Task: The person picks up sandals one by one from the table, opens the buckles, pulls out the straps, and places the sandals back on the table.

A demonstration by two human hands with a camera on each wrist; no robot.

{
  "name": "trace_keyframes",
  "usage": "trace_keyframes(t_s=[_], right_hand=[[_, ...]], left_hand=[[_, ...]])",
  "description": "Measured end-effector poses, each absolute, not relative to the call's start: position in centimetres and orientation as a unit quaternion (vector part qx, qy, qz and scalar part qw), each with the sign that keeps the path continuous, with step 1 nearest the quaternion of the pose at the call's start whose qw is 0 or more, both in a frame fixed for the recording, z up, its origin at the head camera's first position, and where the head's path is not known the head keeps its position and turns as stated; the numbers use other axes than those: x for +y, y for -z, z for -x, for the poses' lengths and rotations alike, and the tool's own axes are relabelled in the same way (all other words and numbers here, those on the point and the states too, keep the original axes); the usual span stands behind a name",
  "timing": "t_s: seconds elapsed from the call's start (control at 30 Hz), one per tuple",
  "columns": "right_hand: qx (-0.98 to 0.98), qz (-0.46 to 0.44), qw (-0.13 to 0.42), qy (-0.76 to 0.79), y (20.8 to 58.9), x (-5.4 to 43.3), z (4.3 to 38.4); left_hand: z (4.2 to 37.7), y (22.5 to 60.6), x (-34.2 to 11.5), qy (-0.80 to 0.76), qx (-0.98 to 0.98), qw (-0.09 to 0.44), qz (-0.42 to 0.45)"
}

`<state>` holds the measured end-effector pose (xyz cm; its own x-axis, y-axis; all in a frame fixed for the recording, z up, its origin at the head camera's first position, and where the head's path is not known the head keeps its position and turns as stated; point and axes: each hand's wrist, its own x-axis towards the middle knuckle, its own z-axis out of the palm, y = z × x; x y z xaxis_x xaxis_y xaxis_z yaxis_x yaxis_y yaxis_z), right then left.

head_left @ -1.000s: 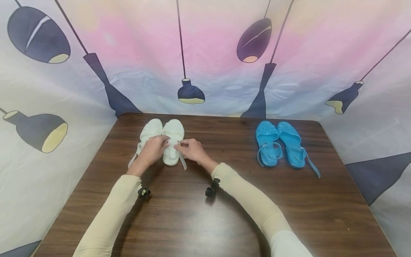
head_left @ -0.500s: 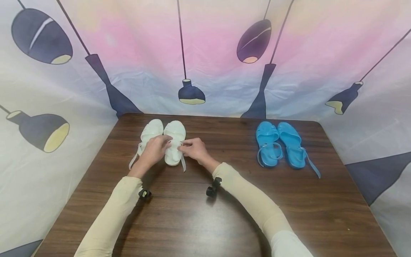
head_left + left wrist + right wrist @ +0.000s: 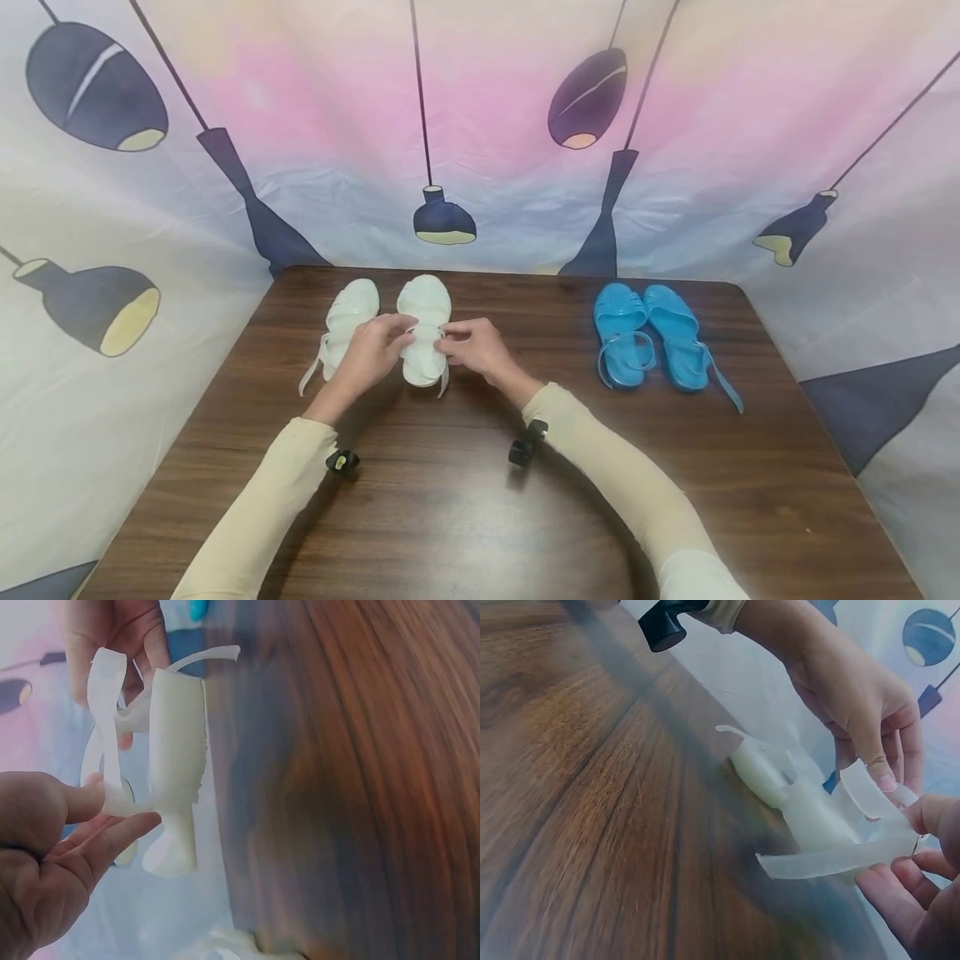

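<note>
Between my two hands is a white sandal [image 3: 424,293], its toe pointing to the far edge of the table. My left hand [image 3: 377,343] pinches the strap on the sandal's left side. On the right side, the thumb and fingers of my right hand [image 3: 474,345] pinch the strap. A loose strap end hangs by the heel; the right wrist view shows this strap [image 3: 832,859] close up. In the left wrist view the sole [image 3: 178,735] stands off the wood-grain surface. The other white sandal [image 3: 356,298] lies to the left, partly hidden behind my left hand.
A pair of blue sandals, one left [image 3: 621,310] and one right [image 3: 670,310], lies at the table's back right, straps spread outward. The brown wooden table [image 3: 450,500] meets a lamp-patterned cloth backdrop [image 3: 487,108] behind and at both sides.
Both hands have moved right with the white sandal, widening the space between it and the other white sandal. The blue sandals have stayed in place.
</note>
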<state>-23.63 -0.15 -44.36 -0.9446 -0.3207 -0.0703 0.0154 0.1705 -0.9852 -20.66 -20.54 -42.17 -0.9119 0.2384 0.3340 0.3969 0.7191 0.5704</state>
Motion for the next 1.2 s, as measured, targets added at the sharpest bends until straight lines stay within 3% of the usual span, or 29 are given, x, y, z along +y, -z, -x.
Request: trace_keyframes(t_s=[0.53, 0.93, 1.2], right_hand=[[0.79, 0.115, 0.096, 0.595, 41.6, 6.3, 20.8], [0.795, 0.094, 0.104, 0.59, 42.7, 11.6, 18.1], [0.836, 0.09, 0.079, 0.536, 43.6, 13.7, 16.3]], left_hand=[[19.2, 40.8, -15.8, 0.36, -0.899, 0.116, 0.221], [18.2, 42.4, -11.7, 0.4, -0.87, 0.088, 0.275], [17.4, 43.5, -9.9, 0.403, -0.864, 0.068, 0.295]])
